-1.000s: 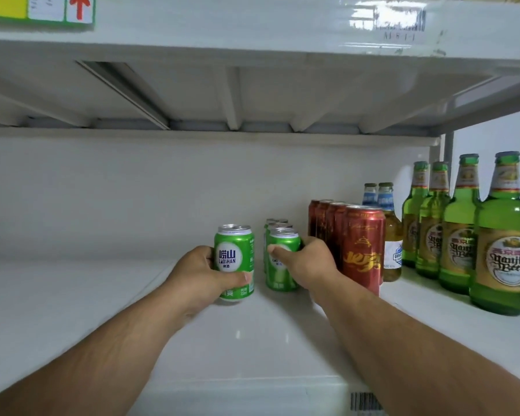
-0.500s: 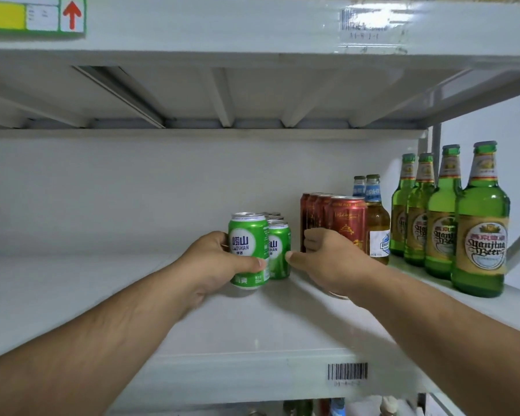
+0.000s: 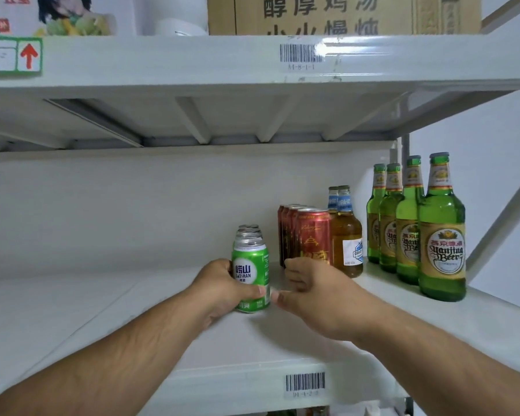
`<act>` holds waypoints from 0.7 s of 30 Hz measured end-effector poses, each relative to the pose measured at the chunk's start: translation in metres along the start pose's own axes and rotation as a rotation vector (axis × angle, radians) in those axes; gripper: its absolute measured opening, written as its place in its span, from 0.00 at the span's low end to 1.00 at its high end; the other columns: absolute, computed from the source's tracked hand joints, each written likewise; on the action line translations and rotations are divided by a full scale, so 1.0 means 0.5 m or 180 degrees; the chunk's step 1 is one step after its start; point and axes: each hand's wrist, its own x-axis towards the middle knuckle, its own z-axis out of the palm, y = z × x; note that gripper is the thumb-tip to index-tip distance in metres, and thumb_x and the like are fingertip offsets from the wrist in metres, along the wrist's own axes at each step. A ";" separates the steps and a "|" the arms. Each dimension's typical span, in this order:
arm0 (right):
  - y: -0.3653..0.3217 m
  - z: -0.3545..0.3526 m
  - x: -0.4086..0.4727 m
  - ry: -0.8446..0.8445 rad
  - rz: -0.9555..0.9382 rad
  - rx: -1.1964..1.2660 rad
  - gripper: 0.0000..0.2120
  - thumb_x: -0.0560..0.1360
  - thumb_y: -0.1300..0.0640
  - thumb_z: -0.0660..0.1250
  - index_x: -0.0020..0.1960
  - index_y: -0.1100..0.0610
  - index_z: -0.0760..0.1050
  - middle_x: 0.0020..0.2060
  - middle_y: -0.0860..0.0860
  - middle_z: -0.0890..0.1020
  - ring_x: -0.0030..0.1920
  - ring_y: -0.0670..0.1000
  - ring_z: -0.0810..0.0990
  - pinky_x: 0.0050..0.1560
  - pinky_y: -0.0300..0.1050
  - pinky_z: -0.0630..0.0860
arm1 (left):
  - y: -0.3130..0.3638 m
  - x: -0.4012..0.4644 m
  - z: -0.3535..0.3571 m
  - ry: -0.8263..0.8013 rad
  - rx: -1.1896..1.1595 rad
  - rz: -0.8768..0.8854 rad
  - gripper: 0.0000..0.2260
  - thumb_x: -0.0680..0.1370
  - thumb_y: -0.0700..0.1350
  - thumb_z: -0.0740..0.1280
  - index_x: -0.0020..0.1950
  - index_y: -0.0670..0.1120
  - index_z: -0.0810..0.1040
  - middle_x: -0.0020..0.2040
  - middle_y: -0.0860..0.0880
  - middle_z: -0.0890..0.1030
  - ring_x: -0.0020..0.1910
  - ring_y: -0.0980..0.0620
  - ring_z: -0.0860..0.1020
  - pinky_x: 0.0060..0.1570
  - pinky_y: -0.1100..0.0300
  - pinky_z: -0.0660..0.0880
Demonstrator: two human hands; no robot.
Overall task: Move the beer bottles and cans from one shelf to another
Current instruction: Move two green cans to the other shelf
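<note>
Left hand [image 3: 219,288] wrapped round a green can [image 3: 250,277], fingers [image 3: 260,291] curled across the front, thumb hidden behind. Can upright on the shelf [image 3: 72,310], set at the front of a short row of green cans [image 3: 248,232] running back toward the wall. Right hand [image 3: 309,291] just beside the can, holding nothing, fingers loosely curled, thumb tip very near the can's right side; touching or not, hard to tell.

A second ago: right hand gripping its own green can at the front of that row, left can standing apart to the left. Half a second ago: right hand already off, left can slid close. Now: left can in line, right hand let go and free.

Meaning for the task: probably two more cans put down on this shelf, only the left grip left to loosen.

To the right, toward the shelf's right edge: red cans [image 3: 312,235], then brown bottles [image 3: 345,235], then four green bottles [image 3: 442,235], all standing in neat rows. Barcode sticker [image 3: 305,382] on the shelf's front edge. A box [image 3: 342,13] on the shelf above.
</note>
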 end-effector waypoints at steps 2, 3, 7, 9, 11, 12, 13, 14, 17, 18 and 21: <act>0.001 -0.001 -0.004 -0.0003 -0.0063 0.0000 0.24 0.78 0.57 0.71 0.72 0.56 0.69 0.69 0.48 0.75 0.57 0.37 0.68 0.59 0.32 0.65 | -0.007 0.006 0.001 0.0048 -0.0006 -0.0003 0.16 0.66 0.34 0.83 0.50 0.43 0.83 0.47 0.45 0.88 0.47 0.46 0.87 0.54 0.49 0.83; 0.002 0.000 -0.006 0.0010 -0.0090 -0.0027 0.24 0.78 0.57 0.71 0.72 0.56 0.69 0.69 0.48 0.75 0.57 0.36 0.68 0.58 0.32 0.65 | -0.008 0.007 0.001 0.0062 -0.0007 0.0010 0.17 0.66 0.35 0.83 0.51 0.43 0.83 0.47 0.45 0.88 0.48 0.46 0.87 0.55 0.48 0.83; 0.009 0.004 -0.012 0.0022 -0.0238 -0.0253 0.24 0.78 0.52 0.71 0.71 0.53 0.70 0.64 0.45 0.76 0.57 0.40 0.71 0.59 0.34 0.68 | -0.012 0.005 0.002 0.0011 0.0104 0.0092 0.18 0.67 0.36 0.82 0.55 0.44 0.82 0.48 0.47 0.88 0.48 0.49 0.87 0.51 0.54 0.83; 0.011 0.005 -0.015 0.0030 -0.0327 -0.0421 0.22 0.77 0.50 0.70 0.70 0.51 0.70 0.57 0.42 0.75 0.58 0.41 0.74 0.58 0.34 0.70 | -0.012 0.000 -0.004 -0.0117 0.0203 0.0083 0.19 0.68 0.38 0.82 0.56 0.46 0.83 0.50 0.48 0.88 0.50 0.48 0.87 0.56 0.52 0.82; 0.004 0.006 -0.020 0.0014 -0.0428 -0.0564 0.20 0.78 0.49 0.69 0.68 0.49 0.72 0.55 0.40 0.76 0.55 0.40 0.75 0.56 0.34 0.71 | -0.017 -0.008 -0.014 -0.0117 0.0467 0.0139 0.27 0.67 0.45 0.83 0.64 0.48 0.80 0.60 0.50 0.85 0.59 0.49 0.84 0.64 0.50 0.78; 0.000 0.008 -0.022 0.0031 -0.0526 -0.0685 0.19 0.78 0.47 0.68 0.68 0.49 0.72 0.57 0.41 0.78 0.55 0.41 0.76 0.55 0.35 0.73 | -0.019 -0.016 -0.021 -0.0037 0.0721 0.0149 0.35 0.67 0.50 0.82 0.72 0.49 0.75 0.68 0.51 0.80 0.66 0.50 0.80 0.69 0.50 0.74; -0.003 0.012 -0.022 0.0069 -0.0640 -0.0853 0.20 0.78 0.45 0.67 0.68 0.48 0.72 0.59 0.42 0.79 0.57 0.42 0.77 0.56 0.37 0.74 | -0.020 -0.027 -0.030 0.0076 0.0987 0.0150 0.42 0.68 0.53 0.81 0.79 0.49 0.67 0.75 0.52 0.73 0.72 0.50 0.74 0.73 0.51 0.70; -0.007 0.017 -0.023 0.0110 -0.0772 -0.1021 0.22 0.79 0.43 0.66 0.70 0.49 0.71 0.62 0.44 0.79 0.60 0.44 0.77 0.58 0.40 0.75 | -0.022 -0.040 -0.039 0.0196 0.1186 0.0188 0.45 0.70 0.55 0.79 0.82 0.49 0.61 0.78 0.51 0.68 0.76 0.50 0.69 0.74 0.52 0.67; -0.026 0.047 -0.026 -0.0024 -0.1093 -0.1331 0.30 0.79 0.38 0.62 0.77 0.48 0.62 0.72 0.46 0.72 0.71 0.47 0.70 0.68 0.45 0.70 | -0.032 -0.087 -0.073 0.0485 0.1528 0.0312 0.41 0.74 0.57 0.75 0.82 0.52 0.59 0.80 0.52 0.65 0.78 0.54 0.65 0.74 0.57 0.65; -0.036 0.061 -0.028 -0.0146 -0.1178 -0.1379 0.32 0.79 0.37 0.61 0.79 0.48 0.59 0.75 0.46 0.68 0.73 0.46 0.66 0.70 0.43 0.67 | -0.036 -0.105 -0.087 0.0542 0.1608 0.0275 0.40 0.75 0.57 0.74 0.82 0.53 0.59 0.80 0.53 0.64 0.78 0.54 0.64 0.73 0.59 0.64; -0.077 0.116 -0.038 -0.0525 -0.1367 -0.1384 0.35 0.79 0.36 0.58 0.81 0.48 0.53 0.79 0.44 0.57 0.78 0.44 0.55 0.75 0.40 0.56 | -0.040 -0.167 -0.145 0.0622 0.1959 0.0124 0.37 0.78 0.58 0.70 0.83 0.56 0.57 0.82 0.56 0.60 0.79 0.55 0.63 0.69 0.63 0.62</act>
